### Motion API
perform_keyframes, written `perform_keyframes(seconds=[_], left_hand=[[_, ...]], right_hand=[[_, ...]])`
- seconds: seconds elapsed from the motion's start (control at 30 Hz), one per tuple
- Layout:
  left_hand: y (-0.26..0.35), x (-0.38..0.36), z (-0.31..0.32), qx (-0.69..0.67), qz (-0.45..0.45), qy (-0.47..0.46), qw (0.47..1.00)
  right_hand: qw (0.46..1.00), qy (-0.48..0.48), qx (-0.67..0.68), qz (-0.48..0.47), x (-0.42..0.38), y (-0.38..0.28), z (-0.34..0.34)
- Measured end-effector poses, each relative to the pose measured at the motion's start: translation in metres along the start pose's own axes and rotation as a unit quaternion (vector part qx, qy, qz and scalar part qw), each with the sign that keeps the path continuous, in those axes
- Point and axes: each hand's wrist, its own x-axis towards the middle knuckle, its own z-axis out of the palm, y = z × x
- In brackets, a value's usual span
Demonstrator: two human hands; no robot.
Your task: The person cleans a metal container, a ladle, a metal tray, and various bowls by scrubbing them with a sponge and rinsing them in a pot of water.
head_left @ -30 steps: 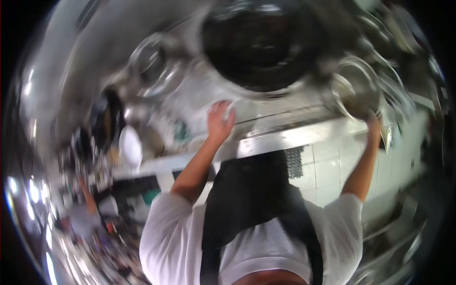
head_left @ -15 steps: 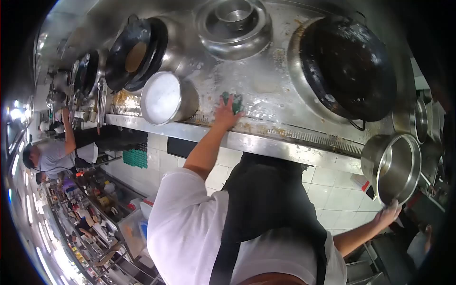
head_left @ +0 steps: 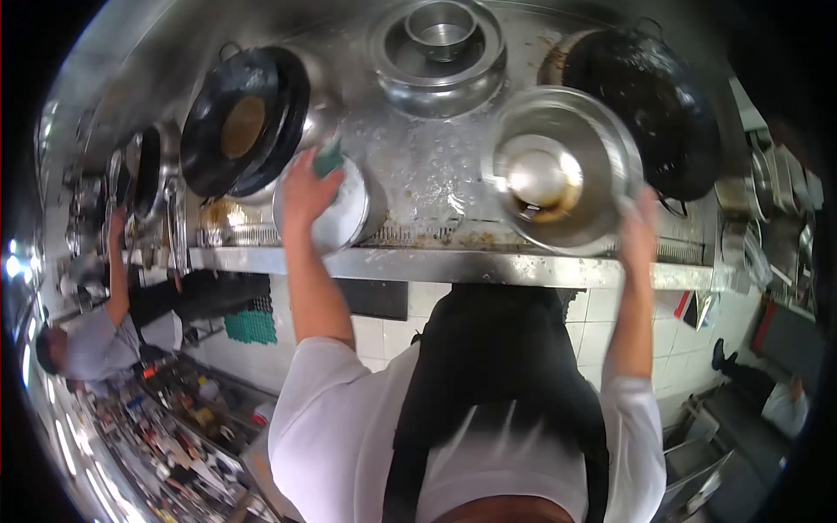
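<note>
My left hand is over the pot of white suds, fingers closed on a dark green scouring pad. With my right hand, smeared by motion, I grip the rim of a large steel pot. This pot is tipped toward me above the steel stove top, and a little brownish liquid shows at its bottom. Wet foam streaks cover the metal between the two pots.
Black woks sit at the right, and more woks at the left. A small steel bowl rests in a round steel vessel at the back. A drain grate runs along the front edge. Another person works at far left.
My left hand has moved left from the stove top to the suds pot with the pad. My right hand has brought the steel pot from the far right edge onto the stove area.
</note>
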Motion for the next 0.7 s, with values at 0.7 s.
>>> perform_keyframes(seconds=[0.7], left_hand=[[0.047, -0.026, 0.006, -0.426, -0.085, -0.15, 0.888]], right_hand=[[0.984, -0.059, -0.134, -0.105, 0.108, -0.024, 0.18]])
